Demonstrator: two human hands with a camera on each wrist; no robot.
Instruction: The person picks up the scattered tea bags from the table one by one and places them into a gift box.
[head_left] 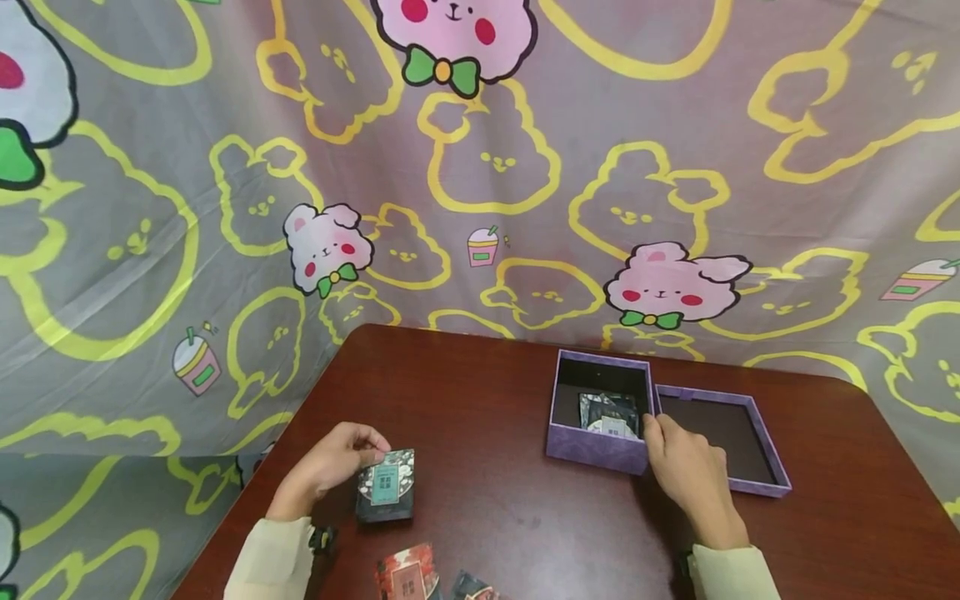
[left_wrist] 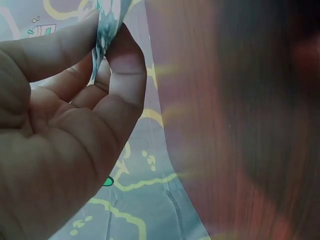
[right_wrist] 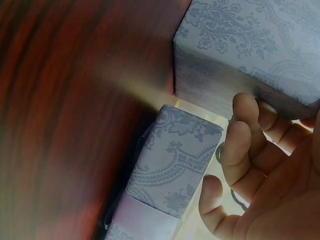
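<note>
My left hand (head_left: pixel 330 462) pinches the upper edge of a dark sachet (head_left: pixel 386 487) with a teal label and a floral print. Seen edge-on, the sachet (left_wrist: pixel 103 35) sits between thumb and fingers in the left wrist view. At the right, my right hand (head_left: pixel 686 462) grips the front right corner of an open purple box (head_left: pixel 592 450). Inside that box lie several dark sachets (head_left: pixel 611 417), one with a pale label. In the right wrist view, curled fingers (right_wrist: pixel 237 145) are beside the patterned box wall (right_wrist: pixel 240 45).
The box lid (head_left: pixel 761 486), dark inside, lies right of the box, under the right hand's far side. Near the front edge of view lie a red sachet (head_left: pixel 408 575) and a dark one (head_left: pixel 472 587). A printed curtain (head_left: pixel 525 300) hangs behind the brown table (head_left: pixel 480 400).
</note>
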